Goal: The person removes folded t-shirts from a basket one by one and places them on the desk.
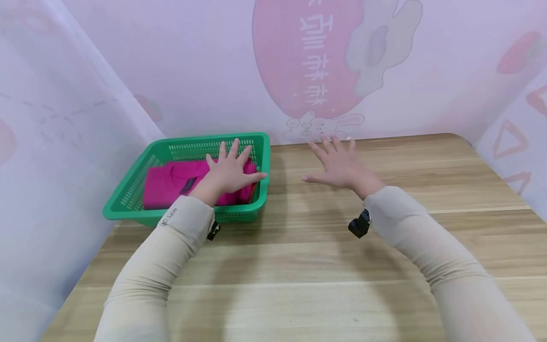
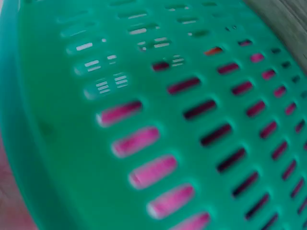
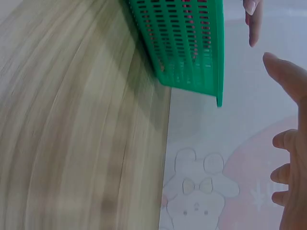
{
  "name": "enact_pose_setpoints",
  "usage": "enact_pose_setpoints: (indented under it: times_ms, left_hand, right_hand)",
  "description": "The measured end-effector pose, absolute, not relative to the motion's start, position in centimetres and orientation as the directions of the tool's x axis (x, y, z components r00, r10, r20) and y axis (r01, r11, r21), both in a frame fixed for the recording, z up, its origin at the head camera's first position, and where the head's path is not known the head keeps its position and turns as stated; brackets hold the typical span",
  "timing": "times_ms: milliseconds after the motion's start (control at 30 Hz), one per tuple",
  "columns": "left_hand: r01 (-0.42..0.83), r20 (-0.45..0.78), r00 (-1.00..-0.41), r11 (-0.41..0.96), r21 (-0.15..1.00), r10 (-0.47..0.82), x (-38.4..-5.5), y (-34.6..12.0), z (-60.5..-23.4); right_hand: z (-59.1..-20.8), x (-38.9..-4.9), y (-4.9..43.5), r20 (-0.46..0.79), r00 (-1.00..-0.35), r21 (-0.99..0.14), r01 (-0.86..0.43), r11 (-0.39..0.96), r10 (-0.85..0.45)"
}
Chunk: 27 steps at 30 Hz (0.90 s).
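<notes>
On the left we see a green basket (image 1: pixel 266 156), standing near the back edge of the table (image 1: pixel 307 285), with pink cloth (image 1: pixel 164 187) inside. Above it, the left hand (image 1: pixel 231 172) has fingers widely spread and holds nothing; we cannot tell if its thumb touches the rim. Across a gap, the right hand (image 1: pixel 342 168) is also spread, holding nothing, with wide room rightward.

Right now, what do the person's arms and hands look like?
The left sleeve and right sleeve are long, pale beige and wrinkled. Dark lettering marks the left one near the wrist, too small to read surely. One small black gadget shows by the right wrist, another by the left. The left hand and right hand wear no gloves.
</notes>
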<state>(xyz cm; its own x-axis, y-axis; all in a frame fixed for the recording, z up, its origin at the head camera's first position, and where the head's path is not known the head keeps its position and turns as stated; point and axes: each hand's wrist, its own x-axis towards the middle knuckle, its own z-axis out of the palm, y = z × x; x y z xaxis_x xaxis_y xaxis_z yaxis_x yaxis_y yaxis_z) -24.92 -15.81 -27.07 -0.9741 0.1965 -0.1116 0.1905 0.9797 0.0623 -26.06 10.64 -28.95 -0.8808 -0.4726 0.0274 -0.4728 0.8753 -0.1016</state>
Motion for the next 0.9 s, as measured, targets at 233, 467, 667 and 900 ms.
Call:
enact_pose_setpoints:
  times_ms: [233,467,667,900]
  left_hand:
    - [0.173,-0.108,-0.978,0.982,0.072,0.180,-24.4,-17.7,-26.8]
    - [0.144,-0.108,-0.982,0.985,0.096,0.154,-23.9,-20.0,-26.8]
    - [0.118,-0.127,-0.983,0.987,0.111,0.132,-23.2,-21.7,-26.9]
    - [0.080,-0.143,-0.985,0.990,0.120,0.097,-22.5,-23.7,-27.0]
  right_hand:
    - [-28.6,-25.9,8.6,0.031,-0.859,-0.114,-0.512,0.852,-0.512]
    - [-28.5,-25.9,6.5,0.023,-0.837,-0.129,-0.545,0.828,-0.547]
    - [-29.1,-26.0,5.0,0.008,-0.828,-0.130,-0.557,0.820,-0.561]
    - [-29.1,-25.7,3.2,-0.002,-0.806,-0.126,-0.587,0.799,-0.592]
